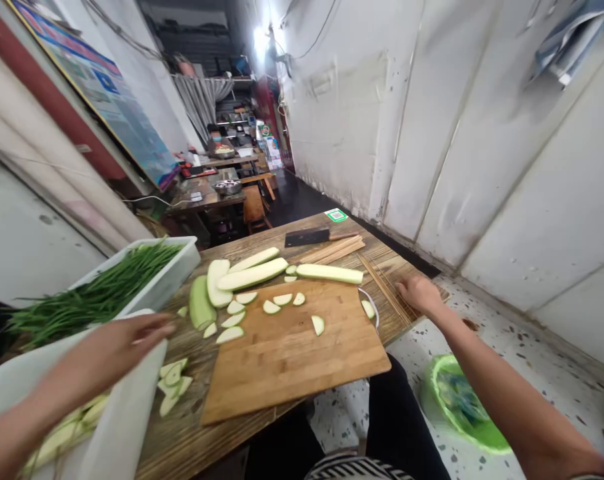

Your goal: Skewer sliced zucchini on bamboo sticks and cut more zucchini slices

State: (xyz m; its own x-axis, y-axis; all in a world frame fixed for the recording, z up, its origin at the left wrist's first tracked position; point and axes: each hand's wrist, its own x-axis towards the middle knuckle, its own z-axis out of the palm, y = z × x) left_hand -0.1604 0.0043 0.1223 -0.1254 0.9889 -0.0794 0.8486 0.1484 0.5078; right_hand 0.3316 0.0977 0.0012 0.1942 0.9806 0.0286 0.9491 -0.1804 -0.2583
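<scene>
Thin sticks (382, 283) just right of chopping board (292, 373). Squash slices (282, 299) on the board; long squash pieces (255, 274) beyond it, cleaver (307, 237) farther. White tub (127, 407) left of board. My right grip (419, 293) curls at the sticks, grasping or not I can't tell; my left grip (135, 337), loose, empty, over the tub.

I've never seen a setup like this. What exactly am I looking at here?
There is no robot: the work is bare-handed, seen by one head-worn camera looking forward and down. The left hand, blurred, is over the edge of a white tub; no object shows in its grasp. The right hand is at some thin sticks; whether it grips any is unclear. On the wooden table lie a cutting board with pale green slices, longer pieces behind it, and a dark cleaver.
</scene>
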